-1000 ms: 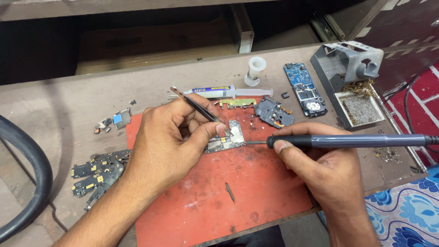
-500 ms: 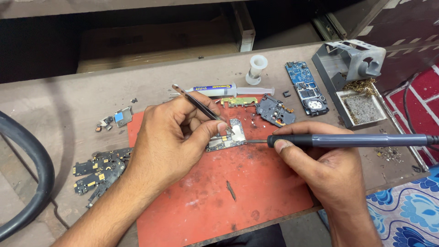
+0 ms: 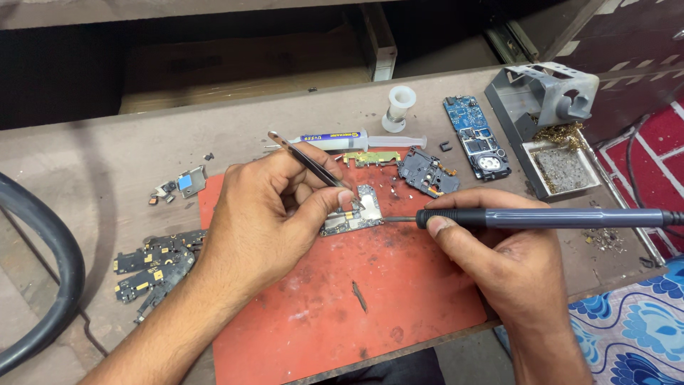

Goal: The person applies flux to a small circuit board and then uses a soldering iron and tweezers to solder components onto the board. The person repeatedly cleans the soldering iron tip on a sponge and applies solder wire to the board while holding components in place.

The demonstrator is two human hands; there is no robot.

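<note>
My left hand (image 3: 267, 217) grips metal tweezers (image 3: 306, 160), their tips down on a small circuit board (image 3: 356, 212) lying on a red work mat (image 3: 356, 299). My thumb rests on the board's left part. My right hand (image 3: 502, 260) holds a dark soldering iron (image 3: 541, 217) like a pen, nearly level, with its thin tip touching the board's right edge. The iron's cord runs off the right side.
Behind the mat lie a flux syringe (image 3: 356, 139), a solder spool (image 3: 400, 107), a blue phone board (image 3: 475, 135), black frame parts (image 3: 426, 172) and a grey iron stand (image 3: 552, 107) with a tray. Black flex parts (image 3: 153, 267) and a thick black hose (image 3: 43, 278) are at left.
Both hands stay on the board; the iron's tip has moved slightly closer to the board's edge. Nothing else has shifted.
</note>
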